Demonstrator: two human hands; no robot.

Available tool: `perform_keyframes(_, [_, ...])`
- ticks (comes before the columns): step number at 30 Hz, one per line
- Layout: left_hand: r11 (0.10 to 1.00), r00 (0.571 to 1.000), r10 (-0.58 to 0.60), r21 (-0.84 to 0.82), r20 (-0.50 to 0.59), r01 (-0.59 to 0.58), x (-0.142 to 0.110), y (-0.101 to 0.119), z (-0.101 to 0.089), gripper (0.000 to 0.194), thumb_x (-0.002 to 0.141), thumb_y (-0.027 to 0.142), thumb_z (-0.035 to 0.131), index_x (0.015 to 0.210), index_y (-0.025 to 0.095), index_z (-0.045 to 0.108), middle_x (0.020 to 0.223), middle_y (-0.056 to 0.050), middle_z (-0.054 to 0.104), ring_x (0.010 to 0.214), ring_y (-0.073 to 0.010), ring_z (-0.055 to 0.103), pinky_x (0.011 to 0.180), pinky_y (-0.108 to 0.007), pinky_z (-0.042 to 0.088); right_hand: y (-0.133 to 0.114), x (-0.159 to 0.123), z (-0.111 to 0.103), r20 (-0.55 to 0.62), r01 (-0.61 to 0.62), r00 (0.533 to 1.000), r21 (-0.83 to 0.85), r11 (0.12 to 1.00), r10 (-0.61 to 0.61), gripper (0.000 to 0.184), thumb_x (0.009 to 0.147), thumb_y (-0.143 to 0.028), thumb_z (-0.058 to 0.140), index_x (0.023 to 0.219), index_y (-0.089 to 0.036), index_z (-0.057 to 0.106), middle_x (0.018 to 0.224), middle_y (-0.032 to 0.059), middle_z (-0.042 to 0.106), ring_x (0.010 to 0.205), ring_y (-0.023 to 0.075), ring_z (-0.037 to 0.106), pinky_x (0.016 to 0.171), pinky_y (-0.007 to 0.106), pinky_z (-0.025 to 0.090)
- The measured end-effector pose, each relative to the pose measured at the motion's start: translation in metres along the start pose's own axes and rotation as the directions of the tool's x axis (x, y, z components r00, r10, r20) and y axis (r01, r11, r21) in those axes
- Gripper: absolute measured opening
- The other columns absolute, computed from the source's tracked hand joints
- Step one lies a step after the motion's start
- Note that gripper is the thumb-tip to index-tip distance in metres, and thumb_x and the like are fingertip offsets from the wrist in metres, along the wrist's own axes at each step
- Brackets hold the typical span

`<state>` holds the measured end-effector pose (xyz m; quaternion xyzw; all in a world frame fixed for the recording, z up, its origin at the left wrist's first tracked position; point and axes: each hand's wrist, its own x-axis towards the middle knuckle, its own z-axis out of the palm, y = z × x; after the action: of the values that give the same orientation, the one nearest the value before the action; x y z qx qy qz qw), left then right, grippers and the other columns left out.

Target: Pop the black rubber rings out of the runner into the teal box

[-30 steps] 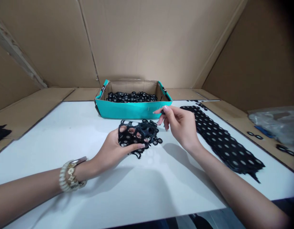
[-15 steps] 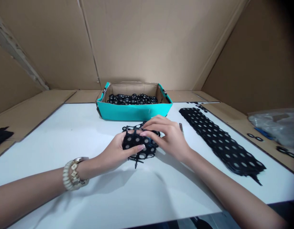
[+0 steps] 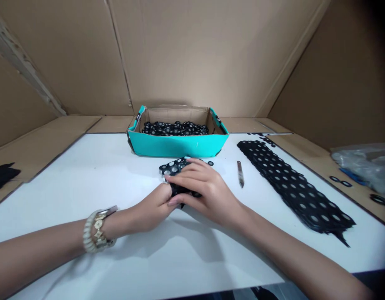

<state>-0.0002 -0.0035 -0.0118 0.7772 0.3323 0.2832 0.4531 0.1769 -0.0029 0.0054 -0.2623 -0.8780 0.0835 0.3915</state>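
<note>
A: What is at the far left?
B: A dark scrap (image 3: 4,177) on brown cardboard (image 3: 67,125). Then, on the left wrist, a pale chunky bracelet (image 3: 89,233), a gold one (image 3: 99,231) and a watch (image 3: 107,211).

A: And the left hand (image 3: 150,208)?
B: It holds the black spotty piece (image 3: 173,167). It looks closed on it, but most of its fingers are hidden.

A: Where is that piece?
B: In the middle, just this side of the blue-green box (image 3: 179,145), over the white tabletop (image 3: 132,258). The box has lots of little black rings (image 3: 175,128) inside.

A: What about the right hand (image 3: 207,189)?
B: It lies over the black spotty piece and touches it. Its fingers are bent a bit and its thumb is apart from them. I can't tell if it grips.

A: What's next to that?
B: A small ring (image 3: 210,163) by the fingers, then a pointy metal tool (image 3: 240,174) lying flat.

A: And more to the right?
B: A long black spotty strip (image 3: 295,191), with tiny black bits (image 3: 269,141) near its far end. Then two joined rings (image 3: 340,181) on cardboard, and a see-through bag (image 3: 367,160) beside something blue (image 3: 353,175).
</note>
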Motion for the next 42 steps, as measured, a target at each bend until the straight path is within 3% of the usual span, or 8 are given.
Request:
perform_keyframes(8, [0.993, 0.989, 0.040, 0.106, 0.140, -0.055, -0.002, 0.007, 0.001, 0.027, 0.097, 0.032, 0.040, 0.094, 0.018, 0.063, 0.099, -0.004, 0.067, 0.092, -0.0179, 0.060, 0.083, -0.027, 0.048, -0.009, 0.004, -0.007, 0.153, -0.294, 0.954, 0.347, 0.890, 0.256, 0.019, 0.092, -0.018, 0.058, 0.086, -0.025, 0.076, 0.084, -0.0011, 0.075, 0.078, 0.0151, 0.067, 0.071, 0.026, 0.051])
perform_keyframes(13, [0.996, 0.990, 0.064, 0.050, 0.123, -0.070, -0.001, 0.008, -0.001, 0.031, 0.097, 0.035, 0.041, 0.079, 0.018, 0.061, 0.079, -0.003, 0.066, 0.074, -0.0165, 0.058, 0.073, -0.027, 0.047, 0.016, 0.004, -0.019, -0.036, -0.445, 0.792, 0.650, 0.616, 0.610, 0.038, 0.092, -0.050, 0.053, 0.077, -0.018, 0.067, 0.063, 0.0014, 0.068, 0.053, 0.0141, 0.063, 0.055, 0.026, 0.051])
perform_keyframes(15, [0.999, 0.985, 0.032, -0.019, 0.167, -0.029, -0.001, 0.010, -0.001, 0.031, 0.097, 0.035, 0.042, 0.085, 0.017, 0.064, 0.086, -0.004, 0.068, 0.082, -0.0181, 0.060, 0.079, -0.028, 0.048, 0.031, 0.001, -0.026, -0.168, -0.394, 0.760, 0.648, 0.651, 0.628, 0.040, 0.091, -0.054, 0.053, 0.079, -0.018, 0.066, 0.056, -0.0007, 0.063, 0.044, 0.0124, 0.054, 0.049, 0.026, 0.047])
perform_keyframes(18, [0.987, 0.985, -0.012, -0.154, 0.171, 0.039, -0.001, 0.012, 0.000, 0.031, 0.097, 0.036, 0.042, 0.093, 0.016, 0.065, 0.095, -0.006, 0.068, 0.092, -0.0193, 0.062, 0.086, -0.029, 0.048, 0.045, -0.003, -0.034, -0.228, -0.387, 0.835, 0.403, 0.829, 0.500, 0.031, 0.093, -0.044, 0.055, 0.095, -0.018, 0.071, 0.072, 0.0018, 0.067, 0.059, 0.0142, 0.059, 0.064, 0.029, 0.050])
perform_keyframes(22, [0.980, 0.997, -0.059, -0.188, 0.056, 0.068, 0.000, 0.008, 0.001, 0.026, 0.096, 0.036, 0.047, 0.096, 0.016, 0.064, 0.096, -0.005, 0.068, 0.092, -0.0181, 0.062, 0.084, -0.027, 0.049, 0.035, -0.002, -0.030, -0.035, -0.319, 0.945, 0.097, 0.943, 0.324, 0.034, 0.100, -0.034, 0.042, 0.127, -0.022, 0.061, 0.121, 0.0071, 0.065, 0.111, 0.0211, 0.058, 0.099, 0.041, 0.042])
perform_keyframes(25, [0.993, 1.000, -0.012, -0.114, 0.027, 0.015, 0.001, 0.003, 0.001, 0.024, 0.096, 0.034, 0.047, 0.095, 0.016, 0.062, 0.094, -0.005, 0.067, 0.088, -0.0178, 0.060, 0.079, -0.027, 0.048, 0.018, -0.001, -0.022, 0.078, -0.187, 0.981, 0.097, 0.978, 0.180, 0.036, 0.092, -0.036, 0.060, 0.126, -0.023, 0.061, 0.123, 0.0057, 0.065, 0.116, 0.0225, 0.056, 0.099, 0.038, 0.044])
perform_keyframes(33, [0.988, 0.993, 0.035, -0.154, 0.110, -0.018, 0.001, 0.005, 0.000, 0.025, 0.098, 0.030, 0.042, 0.093, 0.016, 0.062, 0.094, -0.004, 0.067, 0.090, -0.0161, 0.062, 0.083, -0.025, 0.049, 0.006, -0.001, -0.015, 0.293, -0.326, 0.921, 0.218, 0.920, 0.257, 0.029, 0.100, -0.029, 0.043, 0.108, -0.024, 0.072, 0.097, -0.0028, 0.075, 0.079, 0.0132, 0.069, 0.070, 0.022, 0.049])
perform_keyframes(42, [0.952, 0.993, -0.045, -0.298, 0.105, 0.074, 0.001, 0.003, 0.002, 0.020, 0.094, 0.028, 0.050, 0.093, 0.013, 0.063, 0.090, -0.004, 0.069, 0.087, -0.0153, 0.062, 0.083, -0.025, 0.049, 0.033, 0.003, -0.023, -0.138, -0.397, 0.799, 0.610, 0.686, 0.585, 0.039, 0.092, -0.050, 0.053, 0.078, -0.016, 0.067, 0.071, 0.0046, 0.074, 0.064, 0.0185, 0.071, 0.067, 0.030, 0.058])
